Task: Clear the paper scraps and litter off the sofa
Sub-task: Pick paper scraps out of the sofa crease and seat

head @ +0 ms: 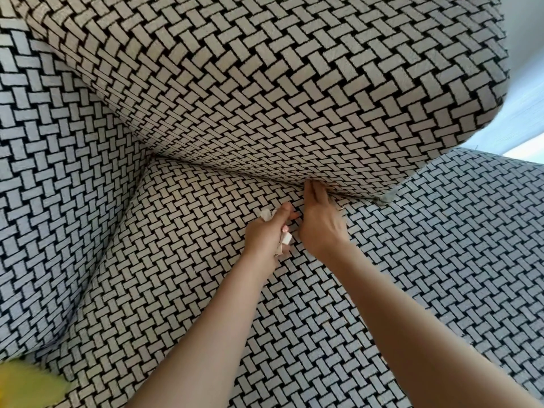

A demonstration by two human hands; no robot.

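Observation:
The sofa seat (191, 260) is covered in a black and white basket-weave fabric. My left hand (266, 235) is closed around several white paper scraps (286, 238), which stick out above and below its fingers. Just to its right, my right hand (319, 220) reaches forward with its fingertips pushed into the crease under the back cushion (265, 83). Whatever those fingertips touch is hidden in the gap. A small grey scrap (388, 196) lies in the same crease further right.
The sofa armrest (53, 178) rises on the left. A second seat cushion (459, 245) lies to the right. A blurred yellow object (26, 387) sits at the bottom left corner. A bright window or wall (527, 83) shows at the upper right.

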